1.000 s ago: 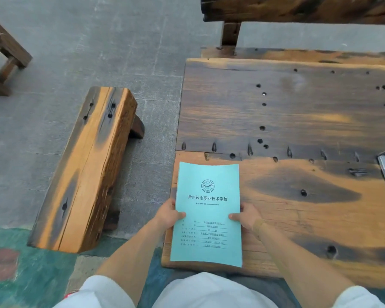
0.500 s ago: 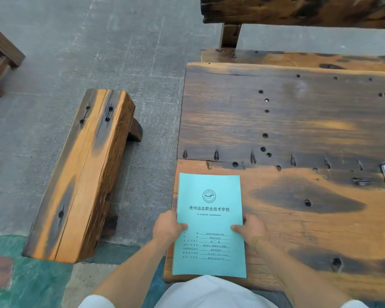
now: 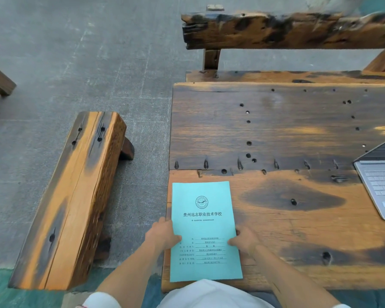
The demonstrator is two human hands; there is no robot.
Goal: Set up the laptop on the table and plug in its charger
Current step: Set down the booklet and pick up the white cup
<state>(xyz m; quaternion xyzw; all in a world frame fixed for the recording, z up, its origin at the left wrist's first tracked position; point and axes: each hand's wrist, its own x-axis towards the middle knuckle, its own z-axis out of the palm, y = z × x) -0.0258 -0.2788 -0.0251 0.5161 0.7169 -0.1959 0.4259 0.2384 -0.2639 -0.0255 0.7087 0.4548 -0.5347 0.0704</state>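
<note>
While the open silver laptop (image 3: 379,185) sits at the right edge of the wooden table (image 3: 298,134), cut off by the frame and well apart from both hands, the person holds a teal booklet (image 3: 205,232) flat on the table's near left corner. Their left hand (image 3: 163,235) grips its left edge with the thumb over the cover, and their right hand (image 3: 245,241) grips the right edge likewise. To the left, on grey paving, stands a heavy wooden bench (image 3: 71,196).
</note>
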